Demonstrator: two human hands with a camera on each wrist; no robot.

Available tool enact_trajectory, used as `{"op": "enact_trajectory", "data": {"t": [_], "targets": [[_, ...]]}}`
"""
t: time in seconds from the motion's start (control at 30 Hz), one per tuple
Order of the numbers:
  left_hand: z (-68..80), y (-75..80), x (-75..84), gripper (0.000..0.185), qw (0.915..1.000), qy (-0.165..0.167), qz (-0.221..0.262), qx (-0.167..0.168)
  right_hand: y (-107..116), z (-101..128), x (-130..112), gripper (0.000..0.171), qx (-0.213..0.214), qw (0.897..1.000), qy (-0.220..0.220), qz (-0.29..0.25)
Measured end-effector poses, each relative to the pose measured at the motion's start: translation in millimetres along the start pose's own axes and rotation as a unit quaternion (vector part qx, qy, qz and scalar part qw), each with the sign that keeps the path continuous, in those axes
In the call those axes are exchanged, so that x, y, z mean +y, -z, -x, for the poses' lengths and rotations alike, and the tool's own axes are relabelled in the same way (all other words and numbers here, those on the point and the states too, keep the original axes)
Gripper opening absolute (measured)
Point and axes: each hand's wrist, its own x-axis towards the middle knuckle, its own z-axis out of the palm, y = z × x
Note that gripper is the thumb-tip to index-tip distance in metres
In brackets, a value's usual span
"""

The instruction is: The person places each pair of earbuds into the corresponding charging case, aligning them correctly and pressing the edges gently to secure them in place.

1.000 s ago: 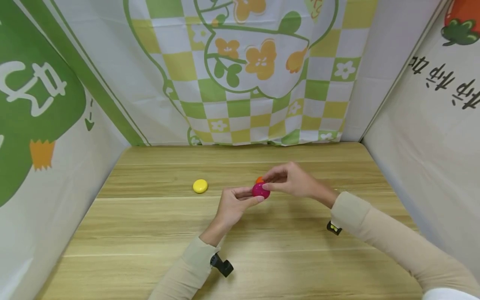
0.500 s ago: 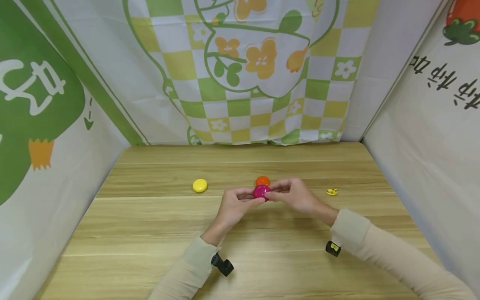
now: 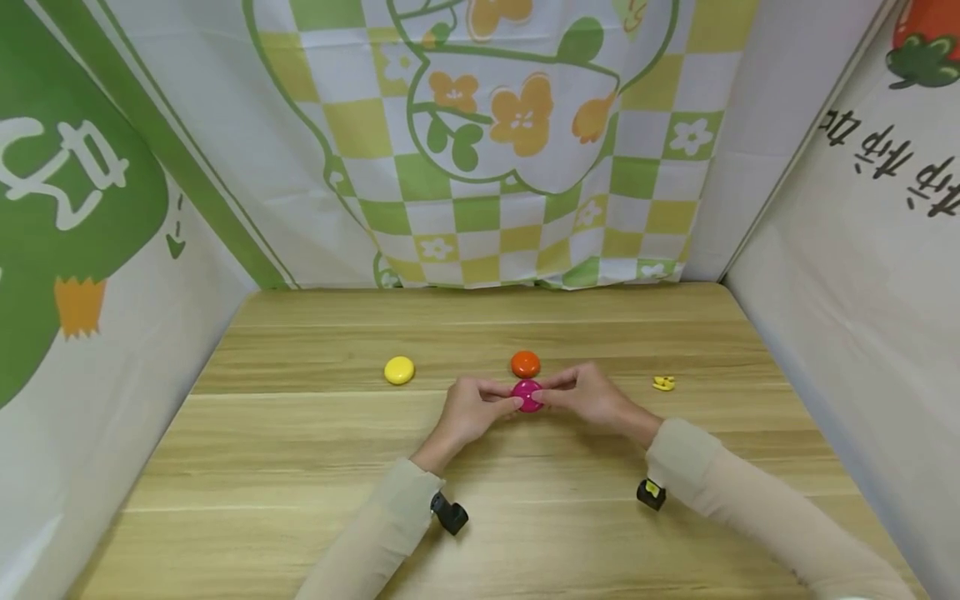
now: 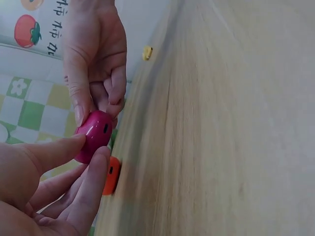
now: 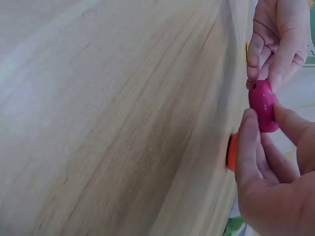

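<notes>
Two hands met at the middle of the wooden table (image 3: 300,467), and you held one magenta disc (image 3: 528,396) between them. Your left hand (image 3: 468,410) pinched its near-left edge with thumb and fingertips, a closed grip. Your right hand (image 3: 592,396) pinched the opposite edge the same way. The disc sat just above the table. An orange disc (image 3: 525,364) lay just behind it, a yellow disc (image 3: 399,370) well to the left, and a small yellow piece (image 3: 663,383) to the right.
</notes>
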Motion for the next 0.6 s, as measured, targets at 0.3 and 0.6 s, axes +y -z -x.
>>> {"op": "enact_trajectory", "data": {"t": [0.3,0.6], "targets": [[-14.7,-3.0,-2.3,0.016,0.9995,0.016,-0.027,0.005,-8,-17,1,0.02,0.038,0.998,-0.053,-0.027],[-21.0,-5.2,-1.7,0.013,0.9985,0.028,-0.046,0.011,-8,-23,0,0.02,0.046,0.997,-0.057,0.007]]}}
